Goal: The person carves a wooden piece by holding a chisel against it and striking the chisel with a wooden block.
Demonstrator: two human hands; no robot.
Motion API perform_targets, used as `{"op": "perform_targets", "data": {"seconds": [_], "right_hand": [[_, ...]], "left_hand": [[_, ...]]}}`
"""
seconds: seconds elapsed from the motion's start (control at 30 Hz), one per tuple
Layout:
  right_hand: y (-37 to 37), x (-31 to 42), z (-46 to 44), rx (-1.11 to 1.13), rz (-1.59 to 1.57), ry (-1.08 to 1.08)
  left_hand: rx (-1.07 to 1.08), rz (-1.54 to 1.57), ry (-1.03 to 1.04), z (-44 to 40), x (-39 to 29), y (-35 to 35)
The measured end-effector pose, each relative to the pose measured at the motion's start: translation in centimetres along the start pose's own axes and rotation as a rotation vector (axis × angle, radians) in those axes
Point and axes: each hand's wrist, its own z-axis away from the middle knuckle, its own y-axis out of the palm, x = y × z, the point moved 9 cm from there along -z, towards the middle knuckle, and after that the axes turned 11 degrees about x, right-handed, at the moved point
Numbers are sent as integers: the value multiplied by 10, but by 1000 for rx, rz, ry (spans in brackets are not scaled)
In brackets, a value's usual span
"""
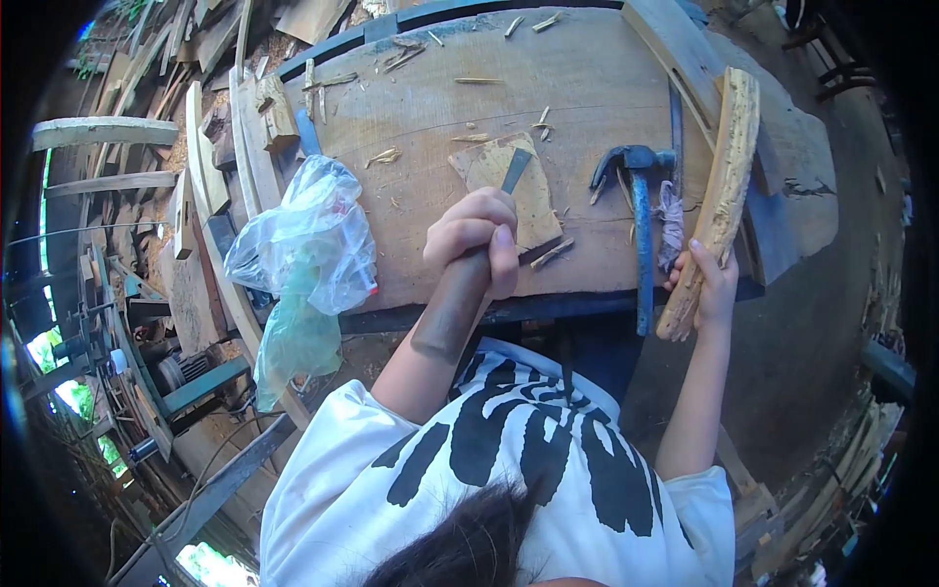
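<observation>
My left hand (475, 235) is wrapped round a chisel (452, 305), its wooden handle toward me. The metal blade slants up and away over a small flat wood block (533, 201) on the bench; whether it touches the block I cannot tell. My right hand (712, 282) grips the lower end of a long, rough-carved wooden strip (726, 176), tilted up along the bench's right side. Between my hands lies a claw hammer (642, 245) with a worn blue handle, its head pointing away from me.
Wood chips (384, 157) are scattered over the workbench (411, 245). A clear and green plastic bag (308, 254) lies at its left edge. A purplish cloth strip (671, 220) hangs near the hammer. Timber offcuts (108, 130) and machinery (186, 370) crowd the left.
</observation>
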Motion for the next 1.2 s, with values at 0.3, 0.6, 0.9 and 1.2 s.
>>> {"op": "perform_targets", "data": {"seconds": [0.3, 0.6, 0.9, 1.2], "right_hand": [[34, 52, 26, 29, 286, -176], [90, 130, 93, 135, 347, -402], [121, 165, 129, 236, 435, -450], [159, 202, 160, 362, 872, -573]], "left_hand": [[-16, -133, -236, -13, 14, -7], [-84, -205, -299, -26, 33, -7], [-87, -434, -308, -53, 32, 0], [-65, -230, -367, -66, 56, 16]]}}
